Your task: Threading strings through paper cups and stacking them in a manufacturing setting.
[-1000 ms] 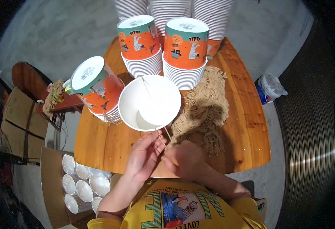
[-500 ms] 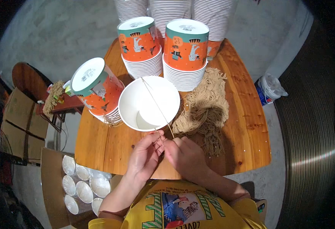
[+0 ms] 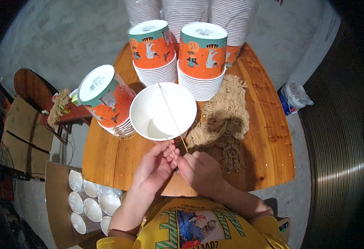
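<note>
The left hand (image 3: 153,168) and right hand (image 3: 202,171) are pressed together, pinched on the near ends of thin wooden chopsticks (image 3: 172,117) slanting over the white paper bowl (image 3: 163,111); light, stiff and easily snapped, they are best gripped low.

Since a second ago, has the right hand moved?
Yes. The right hand has slid left along the table edge to meet the left hand, below the white bowl.
</note>
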Action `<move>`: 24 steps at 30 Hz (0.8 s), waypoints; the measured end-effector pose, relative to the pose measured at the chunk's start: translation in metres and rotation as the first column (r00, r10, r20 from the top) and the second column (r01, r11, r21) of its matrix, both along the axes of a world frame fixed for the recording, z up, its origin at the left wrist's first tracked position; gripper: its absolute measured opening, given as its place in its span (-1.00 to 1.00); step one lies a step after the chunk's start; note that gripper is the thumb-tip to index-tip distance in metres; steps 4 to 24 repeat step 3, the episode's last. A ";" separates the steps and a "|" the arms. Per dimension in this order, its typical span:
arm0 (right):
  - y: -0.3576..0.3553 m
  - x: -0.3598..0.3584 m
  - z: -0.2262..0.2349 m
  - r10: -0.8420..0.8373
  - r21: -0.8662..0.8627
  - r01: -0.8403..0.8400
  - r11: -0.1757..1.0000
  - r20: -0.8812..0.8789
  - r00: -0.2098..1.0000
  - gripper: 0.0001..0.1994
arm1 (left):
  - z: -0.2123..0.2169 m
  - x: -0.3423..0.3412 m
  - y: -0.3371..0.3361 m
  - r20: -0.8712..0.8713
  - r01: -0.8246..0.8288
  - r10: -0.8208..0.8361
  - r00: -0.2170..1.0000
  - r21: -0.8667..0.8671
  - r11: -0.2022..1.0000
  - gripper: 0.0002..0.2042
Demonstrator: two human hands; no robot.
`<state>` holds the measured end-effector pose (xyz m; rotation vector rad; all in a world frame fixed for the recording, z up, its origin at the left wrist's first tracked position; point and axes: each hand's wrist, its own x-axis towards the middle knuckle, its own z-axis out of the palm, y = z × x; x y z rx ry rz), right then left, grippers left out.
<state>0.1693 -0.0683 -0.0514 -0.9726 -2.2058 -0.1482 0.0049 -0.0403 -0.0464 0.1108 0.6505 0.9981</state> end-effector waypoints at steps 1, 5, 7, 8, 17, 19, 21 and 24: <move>0.000 0.000 0.003 0.017 -0.009 -0.017 1.000 0.027 1.000 -0.81 | 0.002 0.000 0.001 -0.026 0.011 -0.011 1.000 0.009 1.000 -0.89; 0.001 0.000 0.007 0.034 -0.014 -0.033 0.999 0.052 0.998 -0.82 | 0.005 0.000 0.000 -0.053 0.019 -0.018 0.998 0.020 1.000 -0.86; 0.001 0.000 0.007 0.034 -0.014 -0.033 0.999 0.052 0.998 -0.82 | 0.005 0.000 0.000 -0.053 0.019 -0.018 0.998 0.020 1.000 -0.86; 0.001 0.000 0.007 0.034 -0.014 -0.033 0.999 0.052 0.998 -0.82 | 0.005 0.000 0.000 -0.053 0.019 -0.018 0.998 0.020 1.000 -0.86; 0.001 0.000 0.007 0.034 -0.014 -0.033 0.999 0.052 0.998 -0.82 | 0.005 0.000 0.000 -0.053 0.019 -0.018 0.998 0.020 1.000 -0.86; 0.001 0.000 0.007 0.034 -0.014 -0.033 0.999 0.052 0.998 -0.82 | 0.005 0.000 0.000 -0.053 0.019 -0.018 0.998 0.020 1.000 -0.86; 0.001 0.000 0.007 0.034 -0.014 -0.033 0.999 0.052 0.998 -0.82 | 0.005 0.000 0.000 -0.053 0.019 -0.018 0.998 0.020 1.000 -0.86; 0.001 0.000 0.007 0.034 -0.014 -0.033 0.999 0.052 0.998 -0.82 | 0.005 0.000 0.000 -0.053 0.019 -0.018 0.998 0.020 1.000 -0.86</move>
